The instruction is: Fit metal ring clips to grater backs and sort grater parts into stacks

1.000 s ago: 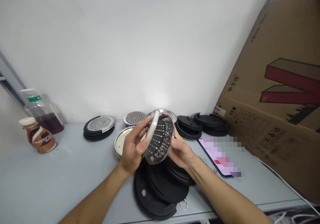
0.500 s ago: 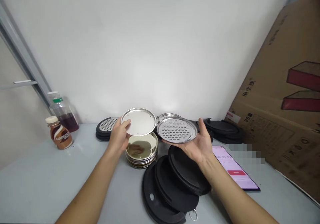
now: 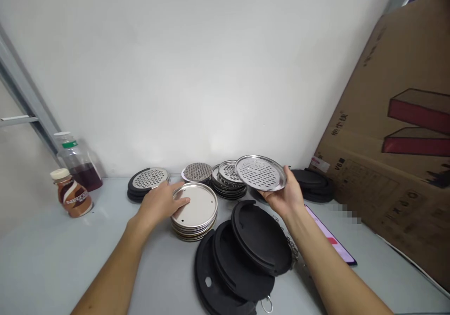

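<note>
My left hand (image 3: pixel 160 201) rests at the left rim of the top plain metal disc (image 3: pixel 202 201), its fingers apart and thumb lying on the surface. Under that disc is a stack of similar round discs (image 3: pixel 194 233). My right hand (image 3: pixel 286 194) grips a round metal grater disc (image 3: pixel 262 173) by its right edge and underside, holding it slightly tilted above the table. Behind it are stacked grater discs (image 3: pixel 230 172) and a grater disc with finer holes (image 3: pixel 197 171). In front, black round holders (image 3: pixel 242 254) overlap in a fanned pile.
A black holder with a grater disc (image 3: pixel 149 179) lies at back left, near a coffee bottle (image 3: pixel 74 197) and a bottle of dark liquid (image 3: pixel 84 169). More black holders (image 3: pixel 312 183) sit at back right. A tablet (image 3: pixel 335 244) and a big cardboard box (image 3: pixel 379 165) are on the right.
My left hand has lowered the plain disc onto the stack, and its fingers have spread. My right hand has moved the grater disc right and slightly up, uncovering the grater discs behind.
</note>
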Tool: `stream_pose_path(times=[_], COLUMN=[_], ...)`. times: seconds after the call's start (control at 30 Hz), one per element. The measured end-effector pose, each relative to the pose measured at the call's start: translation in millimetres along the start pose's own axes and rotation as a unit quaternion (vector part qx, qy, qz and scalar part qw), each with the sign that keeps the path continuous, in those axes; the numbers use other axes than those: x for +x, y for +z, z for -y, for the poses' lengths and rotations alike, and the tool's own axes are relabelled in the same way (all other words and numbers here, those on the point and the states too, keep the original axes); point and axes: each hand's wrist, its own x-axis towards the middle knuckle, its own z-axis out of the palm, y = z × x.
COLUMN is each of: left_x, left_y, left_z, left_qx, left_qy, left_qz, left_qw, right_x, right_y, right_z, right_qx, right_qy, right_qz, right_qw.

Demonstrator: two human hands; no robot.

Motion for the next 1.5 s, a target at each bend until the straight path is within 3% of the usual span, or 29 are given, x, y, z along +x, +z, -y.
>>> stream_pose_path(times=[0.07, 0.17, 0.23, 0.33, 0.43, 0.57, 0.67, 0.77, 0.9, 1.0, 1.13, 1.27, 1.33, 1.37, 1.43, 1.5], left_x=[-0.7, -3.7, -6.9, -8.6, -4.7, -2.3, -6.1, -1.0, 39.9, 80.1, 106.7, 107.4, 106.1, 105.2, 101.8, 94.2], left_y=[3.4, 8.3, 12.3, 19.7, 27.1, 31.1, 26.9, 15.6, -4.3, -10.7, 0.7, 18.9, 23.6, 24.3, 23.0, 18.1], left_z=[-11.4, -50.7, -85.9, -130.6, -149.6, -150.9, -150.1, -141.6, -102.1, -59.8, -14.7, 7.0, 11.9, 14.2, 21.3, 34.5], left_qx=[0.042, -0.024, -0.075, -0.093, -0.101, -0.144, -0.187, -0.268, -0.337, -0.372, -0.391, -0.351, -0.303, -0.276, -0.223, -0.175], left_qy=[0.024, 0.141, 0.233, 0.316, 0.319, 0.285, 0.297, 0.265, 0.086, -0.030, -0.120, -0.152, -0.154, -0.152, -0.147, -0.148], left_qz=[-0.058, -0.170, -0.167, -0.104, -0.086, -0.092, -0.092, -0.106, -0.171, -0.172, -0.119, -0.095, -0.109, -0.122, -0.152, -0.183], left_qw=[0.997, 0.975, 0.955, 0.938, 0.938, 0.943, 0.932, 0.920, 0.922, 0.912, 0.905, 0.919, 0.934, 0.941, 0.951, 0.956], right_x=[-0.9, -6.2, -11.0, -17.2, -20.8, -23.5, -24.0, -18.1, 4.1, 23.5, 38.0, 43.2, 45.4, 46.6, 48.7, 49.7], right_y=[2.2, 7.6, 11.0, 13.3, 12.2, 10.3, 9.1, 5.0, -3.6, -3.8, 5.5, 3.4, -4.9, -9.9, -20.0, -28.4], right_z=[-6.6, -17.3, -22.8, -27.3, -29.3, -33.4, -36.1, -33.6, -22.9, -16.9, -21.4, -30.5, -31.1, -30.3, -27.0, -22.6], right_qx=[-0.024, -0.055, -0.065, -0.069, -0.086, -0.147, -0.184, -0.181, -0.132, -0.126, -0.147, -0.191, -0.272, -0.334, -0.469, -0.589], right_qy=[0.010, 0.011, -0.007, -0.048, -0.077, -0.147, -0.191, -0.190, -0.120, -0.083, -0.075, -0.096, -0.154, -0.194, -0.263, -0.284], right_qz=[0.006, 0.039, 0.044, 0.029, 0.036, 0.058, 0.051, 0.031, -0.042, -0.040, 0.026, 0.026, 0.013, 0.011, 0.013, 0.037], right_qw=[1.000, 0.998, 0.997, 0.996, 0.993, 0.976, 0.963, 0.964, 0.983, 0.988, 0.986, 0.977, 0.950, 0.922, 0.843, 0.756])
